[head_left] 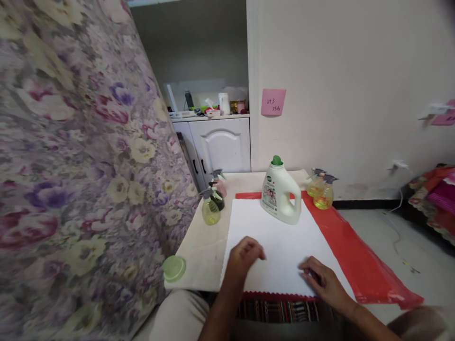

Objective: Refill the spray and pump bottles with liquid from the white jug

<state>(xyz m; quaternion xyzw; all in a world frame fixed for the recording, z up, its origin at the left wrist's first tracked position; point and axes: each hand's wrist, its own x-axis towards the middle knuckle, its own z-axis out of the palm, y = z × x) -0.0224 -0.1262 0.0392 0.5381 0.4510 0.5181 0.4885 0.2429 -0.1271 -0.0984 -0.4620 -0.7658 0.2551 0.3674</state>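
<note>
My left hand [244,258] hovers over or rests on the white sheet [273,248], its fingers loosely bent and nothing seen in them. Toward the sheet's right front edge, my right hand [325,284] is half curled, with a gap between thumb and fingers and no object visible there. A pale green detergent jug [280,196] stands upright at the back of the sheet, handle to the right. Its cap is off, and a green spout [277,160] shows in the neck. Neither hand touches the jug.
Spray bottles with yellowish liquid [211,211] [323,196] stand at both back sides, beside a dark one [217,196]. A round pale green lid [174,268] lies front left. Red plastic sheeting [359,258] overhangs the table's right. A floral curtain [88,166] borders the left.
</note>
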